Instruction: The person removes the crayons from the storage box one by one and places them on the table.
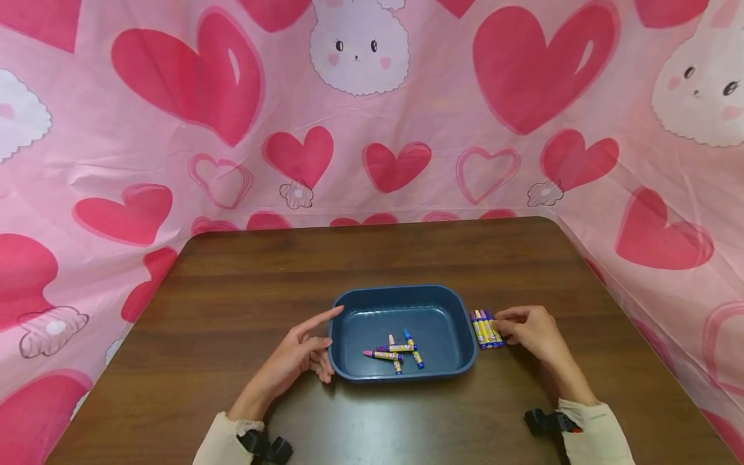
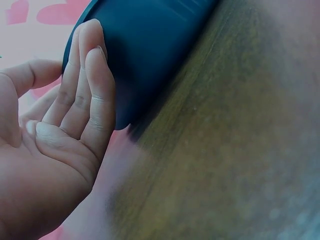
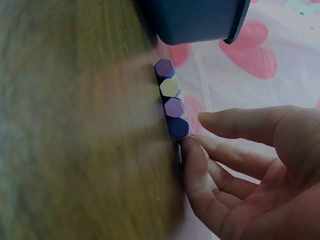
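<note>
The left hand (image 2: 55, 145), palm showing, rests against a dark blue tray (image 2: 150, 45) on a wood-grain table (image 2: 215, 125), heart-printed cloth (image 2: 65, 11) behind.

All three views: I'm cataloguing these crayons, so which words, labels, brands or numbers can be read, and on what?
No text can be read in any view.
Tray: no lettering visible.
Loose crayons in it: wrapper marks too small to read.
Crayon row beside it: wrapper marks also too small.
Pink backdrop: printed hearts and rabbits, no readable words.
</note>
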### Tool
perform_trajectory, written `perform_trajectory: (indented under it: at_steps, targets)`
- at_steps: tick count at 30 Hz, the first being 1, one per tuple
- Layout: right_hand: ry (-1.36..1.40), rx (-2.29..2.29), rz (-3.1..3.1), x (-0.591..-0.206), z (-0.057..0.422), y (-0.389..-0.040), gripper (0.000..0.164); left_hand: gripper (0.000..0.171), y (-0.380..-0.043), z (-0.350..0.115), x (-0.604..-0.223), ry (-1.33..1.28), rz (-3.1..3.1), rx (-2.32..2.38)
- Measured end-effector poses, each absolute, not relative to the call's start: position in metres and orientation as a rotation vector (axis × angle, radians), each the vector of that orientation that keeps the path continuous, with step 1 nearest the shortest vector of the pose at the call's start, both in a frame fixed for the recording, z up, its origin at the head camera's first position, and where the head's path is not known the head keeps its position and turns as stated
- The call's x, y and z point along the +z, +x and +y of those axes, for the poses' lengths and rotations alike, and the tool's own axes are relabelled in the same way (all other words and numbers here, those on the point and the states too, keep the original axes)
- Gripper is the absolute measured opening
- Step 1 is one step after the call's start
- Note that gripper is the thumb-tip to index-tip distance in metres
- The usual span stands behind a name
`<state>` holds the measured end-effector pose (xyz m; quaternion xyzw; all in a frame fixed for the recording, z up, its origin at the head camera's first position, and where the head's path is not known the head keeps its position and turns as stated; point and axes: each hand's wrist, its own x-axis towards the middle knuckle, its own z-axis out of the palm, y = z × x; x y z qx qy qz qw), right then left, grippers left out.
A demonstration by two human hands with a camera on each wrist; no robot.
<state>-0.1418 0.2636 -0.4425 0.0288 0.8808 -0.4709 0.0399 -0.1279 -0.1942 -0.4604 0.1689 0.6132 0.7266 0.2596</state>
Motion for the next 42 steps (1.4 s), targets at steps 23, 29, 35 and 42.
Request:
perform_trajectory:
  at_steps: [23,29,35,42]
  targets:
    - [0.088,-1.410,2.729,-0.442,0.266,-0.139,0.025,0.057,-0.128,-0.194,-0.460,0.456,1.682,1.956]
    - [0.157,-1.459,2.782,-0.444,0.269,-0.141,0.026,0.058,-0.127,-0.193,-0.458,0.450,1.681,1.959]
    - [0.169,-1.443,2.894,-0.443,0.271,-0.143,0.027,0.059,-0.128,-0.193,-0.458,0.440,1.675,1.962]
    - [0.219,-1.430,3.124,-0.434,0.258,-0.136,0.024,0.059,-0.127,-0.194,-0.458,0.425,1.660,1.962]
